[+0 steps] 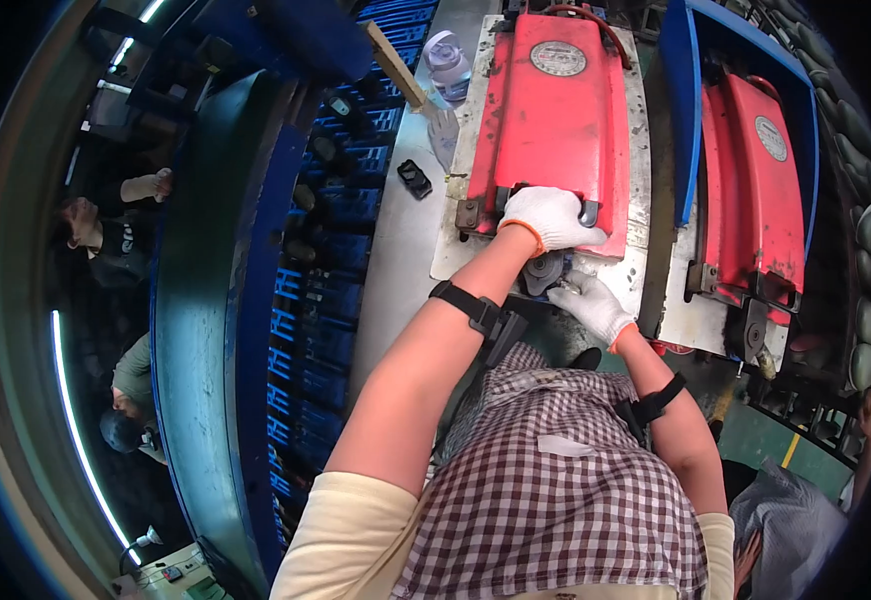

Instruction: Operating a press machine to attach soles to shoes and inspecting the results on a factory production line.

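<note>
My left hand, in a white knit glove with an orange cuff, is closed over the dark handle at the near end of a red machine cover. The palm and most of the handle are hidden under the glove. Lower and to the right, my right hand, gloved the same way, closes at the end of a lever beside a dark round pivot. Its fingers cover most of what they grip. The red cover lies lengthwise away from me on a worn metal plate.
A second red-covered machine stands at right inside a blue frame. On the bench are a clear bottle, a pale glove and a small black object. Blue racks run along the left. Other people are at both sides.
</note>
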`<state>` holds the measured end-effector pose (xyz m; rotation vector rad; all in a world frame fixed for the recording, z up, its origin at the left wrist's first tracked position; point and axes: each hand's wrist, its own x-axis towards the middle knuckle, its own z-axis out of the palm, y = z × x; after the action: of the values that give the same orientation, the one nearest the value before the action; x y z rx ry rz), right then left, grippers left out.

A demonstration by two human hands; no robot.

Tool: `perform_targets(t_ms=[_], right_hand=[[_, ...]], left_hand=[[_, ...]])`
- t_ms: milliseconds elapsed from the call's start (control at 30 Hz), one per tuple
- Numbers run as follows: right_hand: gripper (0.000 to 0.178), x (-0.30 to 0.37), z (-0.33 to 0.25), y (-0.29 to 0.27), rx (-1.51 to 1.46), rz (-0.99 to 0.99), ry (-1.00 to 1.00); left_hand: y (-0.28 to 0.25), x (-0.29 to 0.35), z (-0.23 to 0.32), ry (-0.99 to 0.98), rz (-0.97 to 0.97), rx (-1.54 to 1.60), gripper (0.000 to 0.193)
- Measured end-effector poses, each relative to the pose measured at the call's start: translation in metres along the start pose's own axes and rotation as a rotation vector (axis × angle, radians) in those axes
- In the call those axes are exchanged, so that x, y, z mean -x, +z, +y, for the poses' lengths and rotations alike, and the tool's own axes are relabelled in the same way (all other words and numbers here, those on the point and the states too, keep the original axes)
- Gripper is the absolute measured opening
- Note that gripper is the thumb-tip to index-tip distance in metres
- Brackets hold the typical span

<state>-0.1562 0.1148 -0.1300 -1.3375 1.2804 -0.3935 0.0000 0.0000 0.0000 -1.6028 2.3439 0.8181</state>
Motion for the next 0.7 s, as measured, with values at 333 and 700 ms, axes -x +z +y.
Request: perform_targets(t_ms=[333, 700], right_hand=[[0.041, 0.007, -0.031, -0.008, -0.481, -0.260, 0.410], [0.054, 0.005, -0.025, 0.065, -0.832, -0.330, 0.578]], left_hand=[[0.005, -0.001, -0.007, 0.013, -0.001, -0.014, 0.076], [0.005, -0.002, -0.008, 0.021, 0.058, 0.018, 0.072]])
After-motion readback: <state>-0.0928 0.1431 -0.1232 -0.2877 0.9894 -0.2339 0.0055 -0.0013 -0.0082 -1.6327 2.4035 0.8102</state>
